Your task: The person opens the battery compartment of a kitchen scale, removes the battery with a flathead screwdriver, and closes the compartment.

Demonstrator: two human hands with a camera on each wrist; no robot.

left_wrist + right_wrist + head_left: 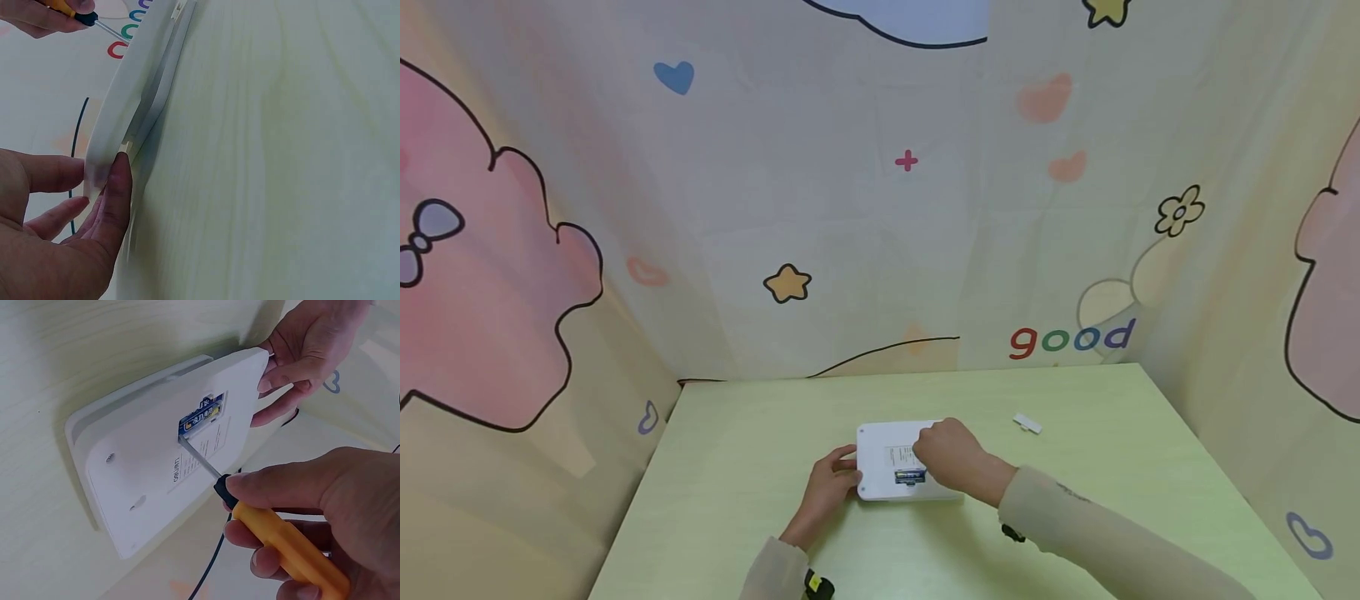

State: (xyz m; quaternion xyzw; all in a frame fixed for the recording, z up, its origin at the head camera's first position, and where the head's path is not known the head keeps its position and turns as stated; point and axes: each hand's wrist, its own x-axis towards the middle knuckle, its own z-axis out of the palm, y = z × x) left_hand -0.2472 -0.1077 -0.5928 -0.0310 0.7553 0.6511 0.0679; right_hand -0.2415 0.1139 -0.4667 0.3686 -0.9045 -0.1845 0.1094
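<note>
The right hand (953, 454) is wrapped round a screwdriver (284, 547), with the thumb at the black collar of its orange handle. The left hand (827, 483) pinches the left edge of the white device (887, 437), fingers on one side and thumb on the other. The two hands are apart, one at the edge and the other above the back of the device.

The device is back side up on the tabletop (737, 433), near the middle. The left wrist view shows a thinner part under its thick body, next to the tabletop. Its battery compartment is uncovered, and a blue battery (201, 417) with a yellow patch sits inside. The metal shaft slants down to one end of the compartment; whether the tip touches the battery, I cannot tell. A printed label (898, 456) is just beside the compartment, and small round holes mark the corners of the back.

A small white cover (1027, 423) lies on the tabletop, apart from the device, beyond the right hand. Both arms wear beige sleeves (1097, 517) and dark wristbands (817, 585). Behind the tabletop hangs a pale cloth (850, 208) printed with hearts, stars, a flower and the coloured word "good" (1071, 337).
</note>
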